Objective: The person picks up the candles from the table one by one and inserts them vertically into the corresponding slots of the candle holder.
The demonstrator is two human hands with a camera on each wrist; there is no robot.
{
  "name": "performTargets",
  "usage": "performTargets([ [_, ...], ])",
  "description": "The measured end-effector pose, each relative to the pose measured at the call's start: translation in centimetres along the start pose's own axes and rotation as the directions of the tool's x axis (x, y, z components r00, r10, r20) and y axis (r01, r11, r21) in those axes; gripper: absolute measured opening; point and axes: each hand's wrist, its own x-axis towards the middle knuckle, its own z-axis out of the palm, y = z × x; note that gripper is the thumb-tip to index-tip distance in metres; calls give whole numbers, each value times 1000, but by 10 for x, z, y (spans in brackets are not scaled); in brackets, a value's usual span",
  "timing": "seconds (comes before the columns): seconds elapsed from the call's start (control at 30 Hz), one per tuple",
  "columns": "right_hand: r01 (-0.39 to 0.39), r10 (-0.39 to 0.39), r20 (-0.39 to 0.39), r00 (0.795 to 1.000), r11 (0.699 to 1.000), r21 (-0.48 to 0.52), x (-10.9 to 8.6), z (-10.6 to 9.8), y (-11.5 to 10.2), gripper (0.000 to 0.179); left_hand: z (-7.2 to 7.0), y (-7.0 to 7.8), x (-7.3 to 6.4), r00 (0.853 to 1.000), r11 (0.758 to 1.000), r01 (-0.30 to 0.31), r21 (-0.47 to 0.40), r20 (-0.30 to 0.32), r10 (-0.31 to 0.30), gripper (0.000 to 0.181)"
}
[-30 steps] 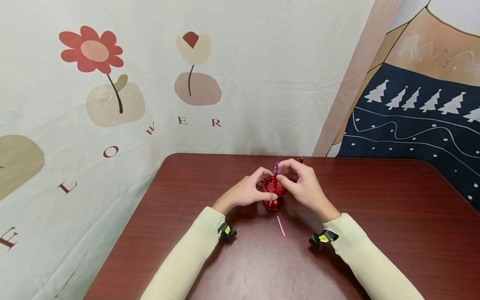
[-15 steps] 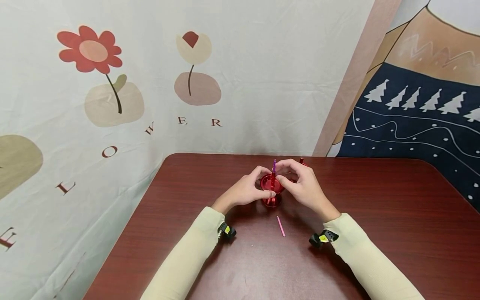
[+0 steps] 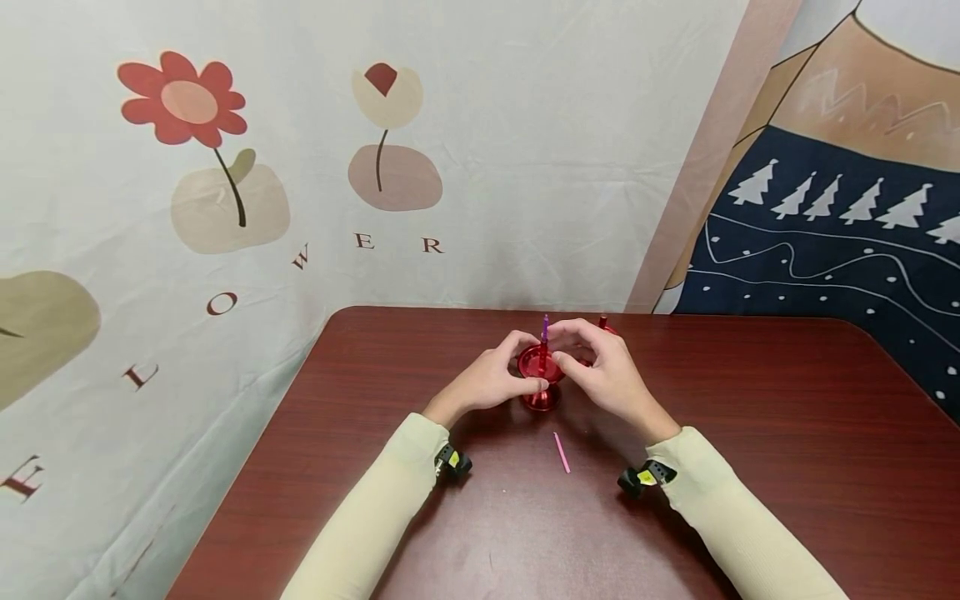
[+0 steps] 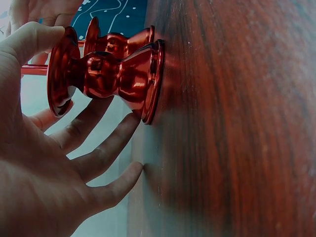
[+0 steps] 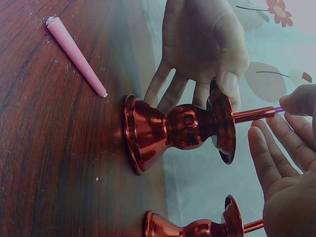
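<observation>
A shiny red metal candlestick stands upright on the table. My left hand holds its dish, thumb on the near rim and fingers behind, as the left wrist view also shows. From the dish rises a thin red tube with a slim purple candle at its top. My right hand is at this candle. In the right wrist view its thumb lies across the candle, and the fingers behind are partly hidden.
A second red candlestick stands behind my right hand, mostly hidden in the head view. A pink candle lies on the brown wooden table, nearer to me. A printed cloth hangs behind the table.
The candlestick, with the purple candle, has shifted slightly left and away from me, together with my left hand. My right hand has barely moved. The pink candle lies where it was.
</observation>
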Motion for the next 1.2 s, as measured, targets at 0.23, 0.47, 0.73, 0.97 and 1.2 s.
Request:
performTargets([
  [0.23,3,-3,7,1000,1000,-23,0,0,-2,34,0,1,0,1000,1000,5,0,-7,-5,67],
  [0.47,-7,8,16,1000,999,-41,1,-3,-3,34,-1,2,-1,1000,1000,8,4,-6,-8,68],
  [0.73,-10,9,-9,1000,997,-82,3,-15,-8,37,0,1,-1,1000,1000,10,-6,-3,-10,67],
  [0.97,-9,3,-78,997,996,-86,6,-31,-13,36,-1,1,0,1000,1000,14,-6,-1,-14,69],
  [1.2,-20,12,-159,987,999,-45,6,-48,-16,34,-1,0,0,1000,1000,18,-9,0,-18,69],
])
